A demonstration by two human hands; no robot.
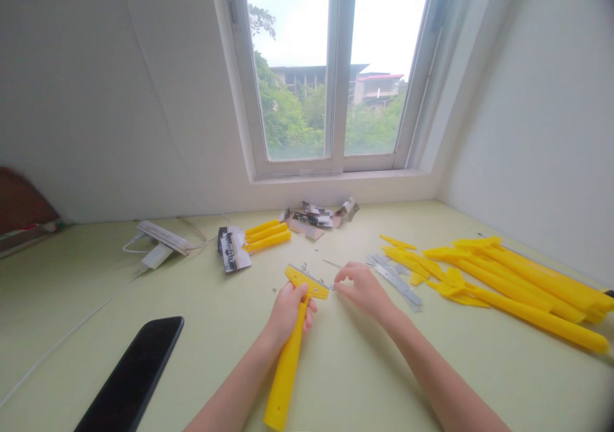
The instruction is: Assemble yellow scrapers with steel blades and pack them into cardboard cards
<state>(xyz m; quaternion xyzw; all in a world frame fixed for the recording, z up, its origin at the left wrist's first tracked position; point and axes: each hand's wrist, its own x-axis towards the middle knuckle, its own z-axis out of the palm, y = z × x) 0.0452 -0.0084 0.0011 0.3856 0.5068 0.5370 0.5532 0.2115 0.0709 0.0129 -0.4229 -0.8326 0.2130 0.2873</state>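
A yellow scraper [288, 361] with a wide head and a metal blade edge is gripped in my left hand [284, 313]. My thumb presses on the neck just below the head, and the handle points back toward me. Several small metal screws or nuts [309, 274] lie just beyond the scraper head. My right hand [362, 288] is to the right of the head, fingers curled and tips drawn together at the tabletop. A tiny metal piece [332, 287] shows by these fingertips; whether it is pinched I cannot tell.
Yellow handles [522, 285] and flat yellow parts lie at right beside metal blades [396, 281]. Packaged yellow scrapers [268, 235] and loose cardboard packaging [311, 219] sit near the window wall. A black phone [137, 368] and a white power strip [165, 237] with cables are at left.
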